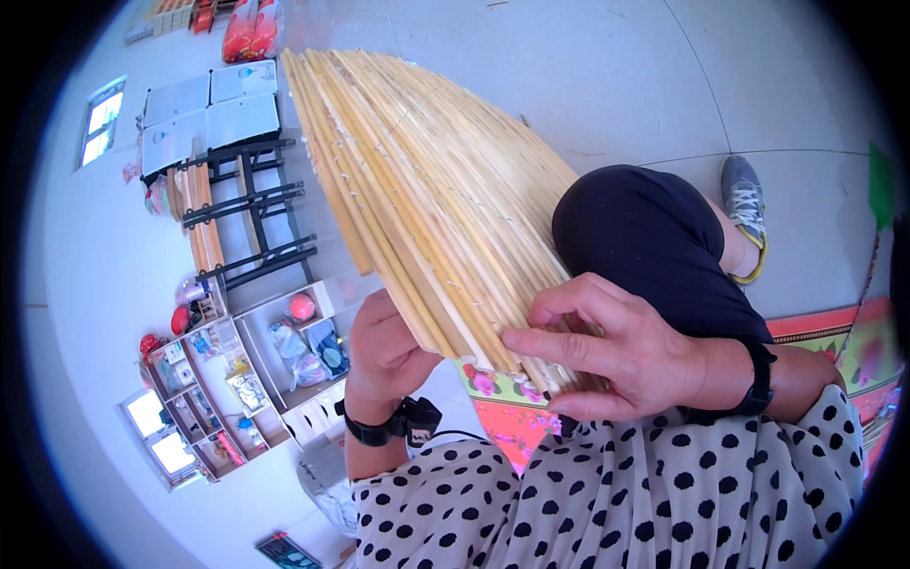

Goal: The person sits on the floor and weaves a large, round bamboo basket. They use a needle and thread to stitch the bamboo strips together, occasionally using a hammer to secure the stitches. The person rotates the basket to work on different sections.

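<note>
A long mat of pale yellow straw-like rods [417, 171], bound with thin thread, runs from the upper middle down toward the polka-dot top [682, 474]. My left hand [384, 351] grips its lower left part, the fingers curled at the edge and partly hidden by the rods. My right hand [626, 356] holds the lower end from the right, index fingertip pressed on the rods and thumb low at their cut ends. Both wrists wear black bands. My dark-clad knee [635, 218] lies against the mat's right side.
A grey sneaker [741, 199] is on the tiled floor [664, 76]. A floral pink-and-green surface [507, 427] lies beneath me; a green swatter [880, 185] stands at the far right. Along the left are cube shelves [194, 398], folded black-legged furniture [246, 209], white cabinets [209, 109] and red packages [251, 28].
</note>
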